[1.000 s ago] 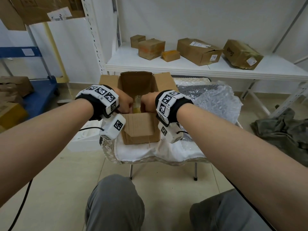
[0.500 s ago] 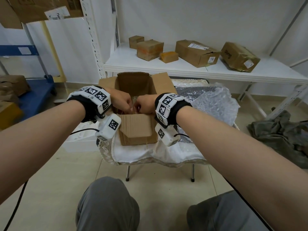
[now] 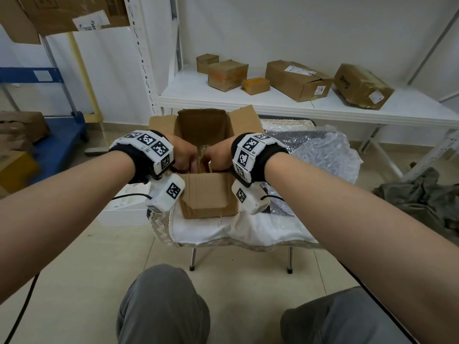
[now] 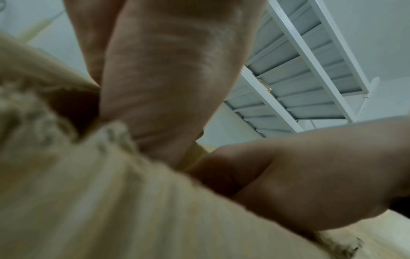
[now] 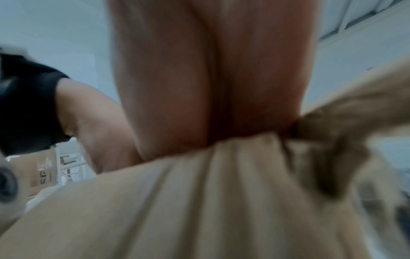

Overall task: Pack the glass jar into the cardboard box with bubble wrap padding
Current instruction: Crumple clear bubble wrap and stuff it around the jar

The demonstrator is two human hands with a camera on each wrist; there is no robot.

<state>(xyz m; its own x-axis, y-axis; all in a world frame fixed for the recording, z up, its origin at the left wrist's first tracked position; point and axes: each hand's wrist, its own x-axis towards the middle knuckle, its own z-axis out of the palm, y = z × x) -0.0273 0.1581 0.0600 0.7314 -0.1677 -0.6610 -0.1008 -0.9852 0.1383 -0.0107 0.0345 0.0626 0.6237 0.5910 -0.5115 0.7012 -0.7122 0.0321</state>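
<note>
An open cardboard box [image 3: 208, 194] stands on a small cloth-covered table, flaps up. My left hand [image 3: 185, 157] and right hand [image 3: 218, 157] reach into it over the front wall, knuckles bent and close together. Only a sliver of the glass jar [image 3: 204, 149] shows between them, and my fingers curl against it from either side. The fingertips are hidden inside the box. A heap of bubble wrap [image 3: 323, 150] lies to the right of the box. Both wrist views are blurred and show only palm and the box's cardboard [image 4: 111, 201] [image 5: 199, 201].
The table's white cloth [image 3: 223, 229] hangs over the near edge. Behind stands a white shelf [image 3: 248, 103] with several taped boxes [image 3: 298, 80]. A white box [image 3: 124, 209] sits left of the table, a blue cart [image 3: 57, 145] further left, a grey cloth [image 3: 422, 199] on the floor right.
Both hands stay together at the box's front edge. Less of the jar shows between them than a second ago.
</note>
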